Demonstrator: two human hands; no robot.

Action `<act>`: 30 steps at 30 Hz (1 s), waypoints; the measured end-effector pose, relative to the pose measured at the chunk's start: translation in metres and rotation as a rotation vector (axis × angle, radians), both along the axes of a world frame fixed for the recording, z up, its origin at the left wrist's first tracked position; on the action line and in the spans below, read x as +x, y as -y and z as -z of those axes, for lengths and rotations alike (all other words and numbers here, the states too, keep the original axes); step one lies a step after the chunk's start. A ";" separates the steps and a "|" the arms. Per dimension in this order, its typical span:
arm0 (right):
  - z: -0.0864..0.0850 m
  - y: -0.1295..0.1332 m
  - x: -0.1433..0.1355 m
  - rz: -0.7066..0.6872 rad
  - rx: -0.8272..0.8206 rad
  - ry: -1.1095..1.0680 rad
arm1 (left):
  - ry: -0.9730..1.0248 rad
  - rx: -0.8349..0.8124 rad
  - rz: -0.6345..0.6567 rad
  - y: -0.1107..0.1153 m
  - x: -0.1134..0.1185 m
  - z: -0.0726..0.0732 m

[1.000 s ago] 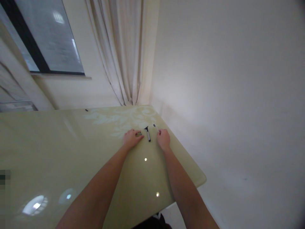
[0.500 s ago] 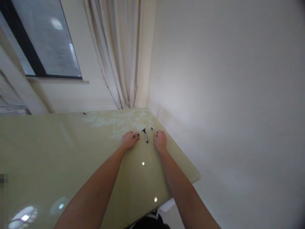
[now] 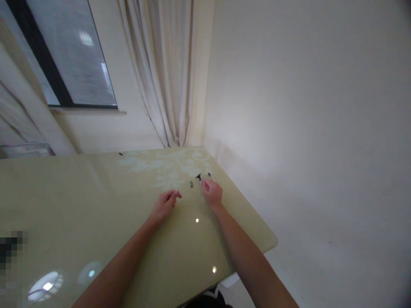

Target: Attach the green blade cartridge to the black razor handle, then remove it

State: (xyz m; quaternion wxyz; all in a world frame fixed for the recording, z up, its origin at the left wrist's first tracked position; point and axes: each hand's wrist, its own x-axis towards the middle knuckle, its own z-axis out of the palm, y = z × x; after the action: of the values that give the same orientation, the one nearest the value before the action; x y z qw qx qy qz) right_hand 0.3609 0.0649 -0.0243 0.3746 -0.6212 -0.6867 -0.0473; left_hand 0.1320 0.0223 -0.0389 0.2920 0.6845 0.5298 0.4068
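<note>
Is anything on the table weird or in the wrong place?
Maybe one thing: a small dark piece lies alone near the far edge of the table, away from the razor by the right hand. It's too small to name. I see nothing spilled or broken.

At one table [image 3: 173,252] are one razor [image 3: 199,176], one small block [image 3: 192,184], one slim stick [image 3: 209,174], one black piece [image 3: 120,154] and two hands [image 3: 163,206], with two curtains [image 3: 163,64] and one window [image 3: 72,51] beyond it.
</note>
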 end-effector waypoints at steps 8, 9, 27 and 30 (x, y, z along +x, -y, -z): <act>0.002 0.003 -0.020 -0.034 -0.211 0.179 | -0.150 -0.002 -0.061 -0.037 0.026 -0.004; 0.003 0.003 -0.020 -0.038 -0.211 0.179 | -0.182 -0.010 -0.073 -0.043 0.031 -0.006; 0.010 -0.015 -0.014 0.008 -0.229 -0.097 | -0.533 -0.165 -0.304 -0.044 -0.054 -0.031; 0.005 -0.012 -0.020 -0.061 -0.261 -0.118 | -0.540 -0.203 -0.351 -0.019 -0.115 -0.033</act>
State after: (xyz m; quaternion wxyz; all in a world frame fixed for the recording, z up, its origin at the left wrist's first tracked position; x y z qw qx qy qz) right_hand 0.3405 0.0769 -0.0292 0.3315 -0.6453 -0.6823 0.0905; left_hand 0.0174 0.0416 -0.0061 0.1333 0.6332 0.7356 0.2003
